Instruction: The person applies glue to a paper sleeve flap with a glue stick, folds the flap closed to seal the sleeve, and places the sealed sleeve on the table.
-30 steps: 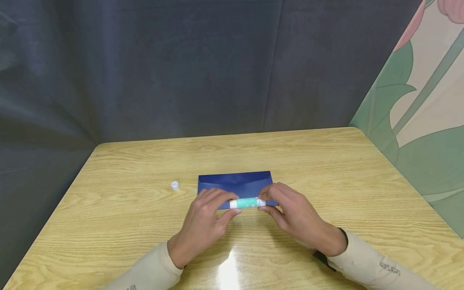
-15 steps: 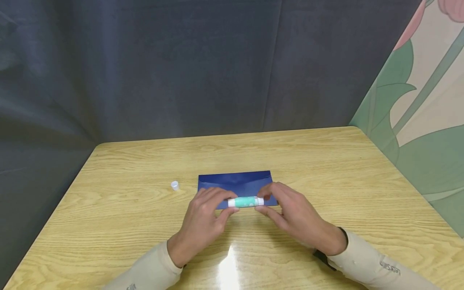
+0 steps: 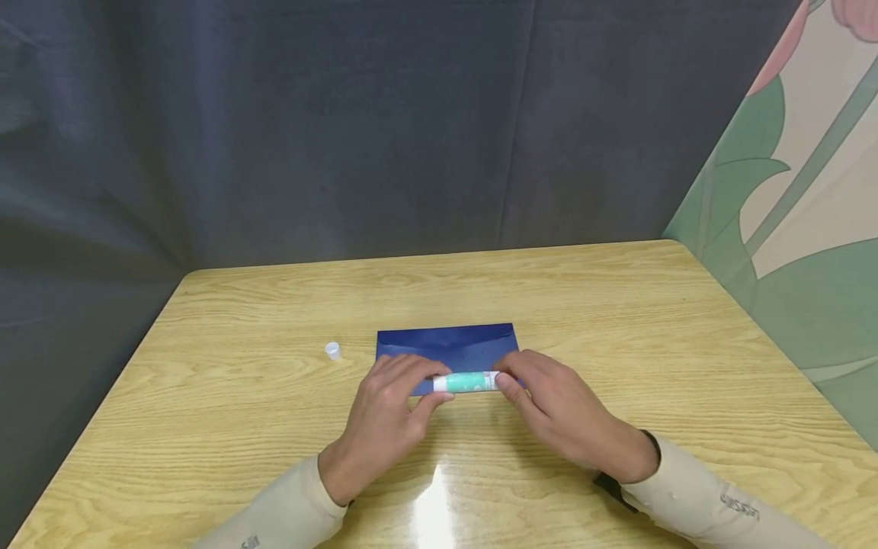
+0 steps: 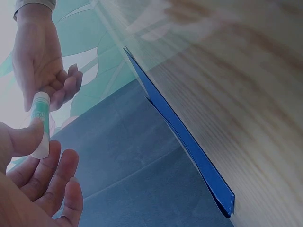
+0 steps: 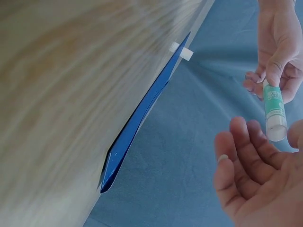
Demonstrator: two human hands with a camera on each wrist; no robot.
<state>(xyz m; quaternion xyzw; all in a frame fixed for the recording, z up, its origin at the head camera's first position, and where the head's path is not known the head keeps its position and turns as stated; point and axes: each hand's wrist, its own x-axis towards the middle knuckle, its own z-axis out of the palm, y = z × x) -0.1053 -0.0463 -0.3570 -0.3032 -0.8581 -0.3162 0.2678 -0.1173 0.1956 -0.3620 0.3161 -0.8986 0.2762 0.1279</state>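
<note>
A glue stick [image 3: 466, 382] with a green label and white ends lies level between the two hands in the head view, in front of a dark blue envelope [image 3: 446, 347]. My left hand [image 3: 387, 408] pinches its left end between thumb and fingers. At the other end, the right hand [image 3: 559, 400] holds the stick, with the thumb laid over the end and the index finger behind. In the right wrist view the stick's white, round end [image 5: 276, 131] points at the right hand, close beside the thumb tip; the other right fingers [image 5: 227, 179] are loosely bent.
A small white cap [image 3: 332, 351] stands on the wooden table [image 3: 240, 381], left of the envelope. The envelope lies flat with its flap along the far side. A dark curtain [image 3: 343, 137] hangs behind the table, and a flower-patterned wall [image 3: 809, 290] is at the right.
The right thumb has rolled from below the stick's right end up over it, and the right fingers have shifted with it. The left hand keeps its grip nearly in place.
</note>
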